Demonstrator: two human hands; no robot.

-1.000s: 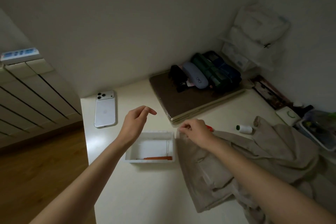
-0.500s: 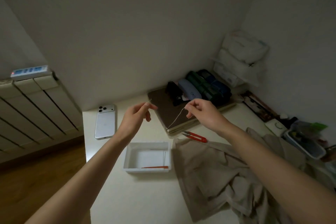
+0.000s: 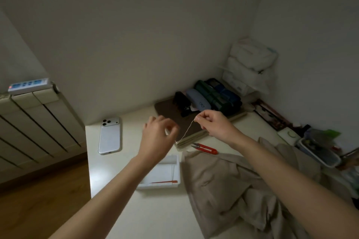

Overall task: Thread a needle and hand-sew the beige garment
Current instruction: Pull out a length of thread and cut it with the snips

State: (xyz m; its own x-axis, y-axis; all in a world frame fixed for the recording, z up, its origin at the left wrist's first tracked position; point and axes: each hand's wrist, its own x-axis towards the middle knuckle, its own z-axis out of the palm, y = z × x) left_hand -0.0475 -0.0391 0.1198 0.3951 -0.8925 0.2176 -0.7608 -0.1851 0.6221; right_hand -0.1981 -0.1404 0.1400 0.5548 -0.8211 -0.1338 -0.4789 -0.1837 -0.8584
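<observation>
While right hand (image 3: 213, 126) pinches thin thread (image 3: 186, 132), beige garment (image 3: 223, 190) lies crumpled.

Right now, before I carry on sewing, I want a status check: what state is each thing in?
Left hand: fingers curled, blurred; grip unclear.
Right hand: pinches thread.
Thread: hangs slack.
Beige garment: crumpled.
Red snips: lying unheld.
White tray: uncovered.
Phone: face down.

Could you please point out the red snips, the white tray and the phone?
red snips (image 3: 207, 149): head view, the red handle.
white tray (image 3: 161, 186): head view, its front wall.
phone (image 3: 109, 138): head view, middle of its back.
</observation>
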